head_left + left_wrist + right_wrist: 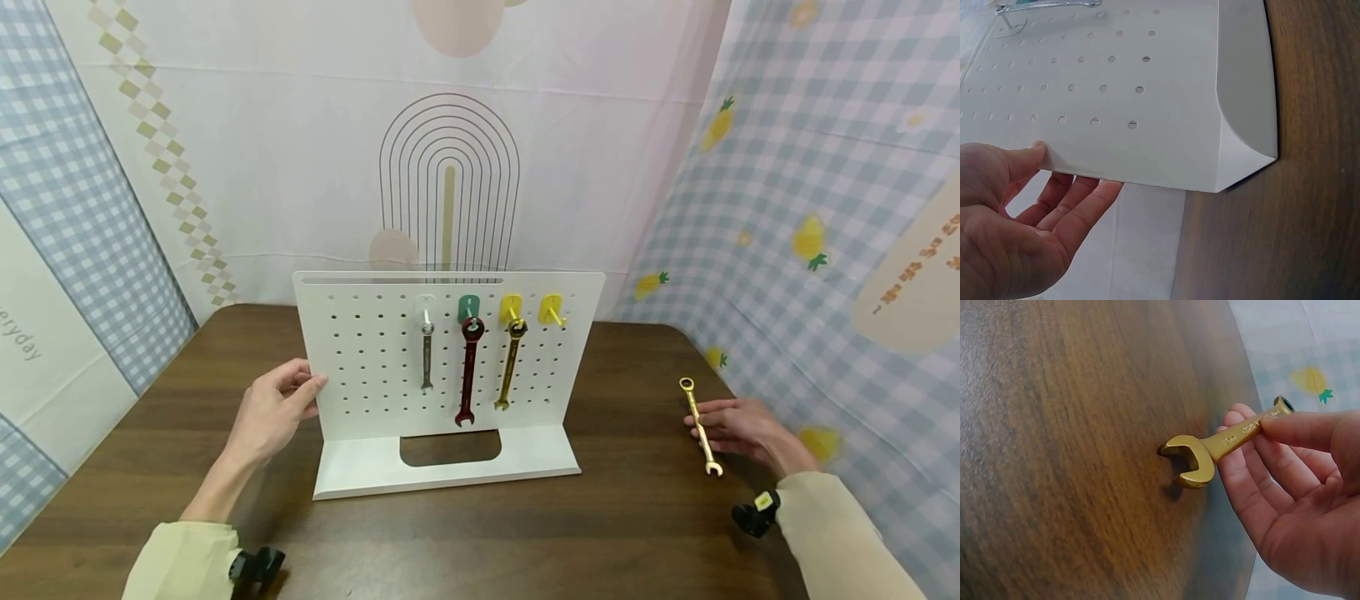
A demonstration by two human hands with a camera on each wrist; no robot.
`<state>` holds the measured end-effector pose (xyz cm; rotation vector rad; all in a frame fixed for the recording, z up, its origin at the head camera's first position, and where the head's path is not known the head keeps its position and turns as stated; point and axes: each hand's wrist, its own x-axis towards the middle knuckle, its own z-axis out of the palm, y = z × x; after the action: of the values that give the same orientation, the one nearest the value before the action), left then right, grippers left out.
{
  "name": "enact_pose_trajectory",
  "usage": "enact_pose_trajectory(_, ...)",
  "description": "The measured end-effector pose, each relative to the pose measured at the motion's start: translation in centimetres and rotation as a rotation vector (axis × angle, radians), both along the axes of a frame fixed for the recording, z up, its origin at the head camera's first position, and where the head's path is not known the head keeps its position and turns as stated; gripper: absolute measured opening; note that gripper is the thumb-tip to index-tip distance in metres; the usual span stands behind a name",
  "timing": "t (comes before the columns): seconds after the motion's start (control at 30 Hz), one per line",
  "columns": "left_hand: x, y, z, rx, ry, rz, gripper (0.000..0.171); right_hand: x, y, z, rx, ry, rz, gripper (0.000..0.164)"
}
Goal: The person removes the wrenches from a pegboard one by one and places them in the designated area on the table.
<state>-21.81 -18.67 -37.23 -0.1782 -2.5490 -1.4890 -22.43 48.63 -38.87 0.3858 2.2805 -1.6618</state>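
At right of brown wooden tabletop (630, 525), we pinch gold metal wrench (1230, 442) by shaft, right hand (752, 427) leaving ends free; left hand (270, 412), well apart, grips white perforated board (360, 425), likely steadying it.

Gold wrench (1233, 440), blue-white cloth (825, 158) (checked)

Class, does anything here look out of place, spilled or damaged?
Nothing looks spilled or damaged. Only the rightmost yellow hook stands out: it is bare while three others hold wrenches; the right hand holds a gold wrench.
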Motion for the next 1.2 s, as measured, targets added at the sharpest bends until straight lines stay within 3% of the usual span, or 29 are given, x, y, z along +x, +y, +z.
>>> enact_pose_trajectory(0.23, 0.01, -0.01, 0.02, 0.01, -0.001, -0.003, 0.025, -0.17, 0.13, -0.02, 0.04, -0.01, -0.012, 0.052)
enact_pose_trajectory(0.63, -0.03, -0.02, -0.01, 0.018, -0.009, -0.003, 0.025, -0.39, 0.04, -0.1, 0.018, -0.008, -0.058, 0.022)
enact_pose_trajectory(1.2, -0.09, -0.02, -0.14, 0.02, -0.011, 0.0, 0.025, -0.34, 0.57, -0.78, 0.0, 0.044, -0.135, 0.013)
